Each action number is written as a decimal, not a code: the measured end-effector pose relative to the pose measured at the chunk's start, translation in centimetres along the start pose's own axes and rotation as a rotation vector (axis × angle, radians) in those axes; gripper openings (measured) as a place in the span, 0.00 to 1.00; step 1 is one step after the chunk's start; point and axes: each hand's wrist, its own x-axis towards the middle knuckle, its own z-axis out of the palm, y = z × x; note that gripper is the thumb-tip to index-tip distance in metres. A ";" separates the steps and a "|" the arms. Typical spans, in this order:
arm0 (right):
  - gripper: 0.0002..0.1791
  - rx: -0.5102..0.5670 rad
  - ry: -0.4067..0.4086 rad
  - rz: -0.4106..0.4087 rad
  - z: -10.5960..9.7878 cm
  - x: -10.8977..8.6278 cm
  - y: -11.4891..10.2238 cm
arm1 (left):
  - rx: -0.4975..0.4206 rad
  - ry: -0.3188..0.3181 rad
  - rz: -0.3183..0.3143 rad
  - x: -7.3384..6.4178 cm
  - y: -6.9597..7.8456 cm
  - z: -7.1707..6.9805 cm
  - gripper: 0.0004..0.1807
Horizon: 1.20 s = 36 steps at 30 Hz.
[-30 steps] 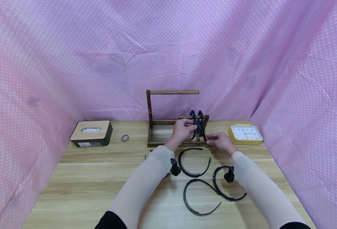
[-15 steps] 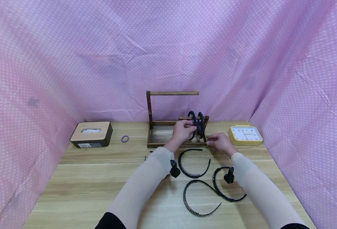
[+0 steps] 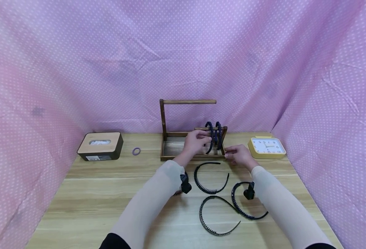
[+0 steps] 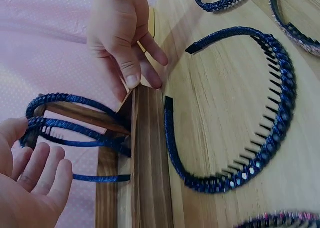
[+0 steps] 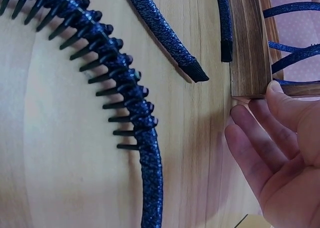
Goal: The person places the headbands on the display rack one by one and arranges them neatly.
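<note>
Two dark blue toothed headbands hang on the lower bar of a brown wooden rack (image 4: 150,163), which has a tray base and a longer upper bar. At the left one, the nearer headband (image 4: 75,129), my left hand (image 3: 195,141) has its thumb tip right at the band and its other fingers loosely bent. The second headband (image 3: 219,136) hangs close to the rack's right post. My right hand (image 3: 240,154) grips the tray's front right corner, thumb on top and fingertips below. A dark headband (image 4: 287,103) lies on the table before the tray.
Two more headbands lie nearer the front, one sparkly dark band (image 3: 200,218) and one blue band (image 3: 235,204) overlapping it. Part of another headband (image 3: 177,192) shows beside the left sleeve. A tissue box (image 3: 100,146), purple ring (image 3: 136,151) and yellow clock (image 3: 266,147) stand around the rack.
My left hand has shifted slightly left, while the nearer headband stays hanging on the lower bar. The right hand has kept its place at the tray's corner.
</note>
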 end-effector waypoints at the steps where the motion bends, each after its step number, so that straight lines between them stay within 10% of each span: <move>1: 0.24 -0.002 0.001 -0.003 0.0 0.0 0.0 | -0.003 0.002 0.001 -0.2 0.0 -0.3 0.17; 7: 0.24 -0.012 0.004 -0.004 -0.4 -0.2 0.5 | 0.003 -0.042 0.017 -2.4 -0.2 -2.9 0.17; 16: 0.24 -0.018 0.008 -0.008 -0.8 -0.3 0.3 | 0.360 -0.202 0.144 -7.2 -2.3 -7.7 0.14; 25: 0.25 -0.018 0.007 -0.027 -0.3 -0.2 0.2 | 0.504 -0.407 0.225 -10.6 -5.2 -11.9 0.17; 36: 0.24 -0.030 0.004 -0.035 0.2 0.0 0.3 | 0.797 -0.495 0.287 -14.3 -7.9 -13.6 0.17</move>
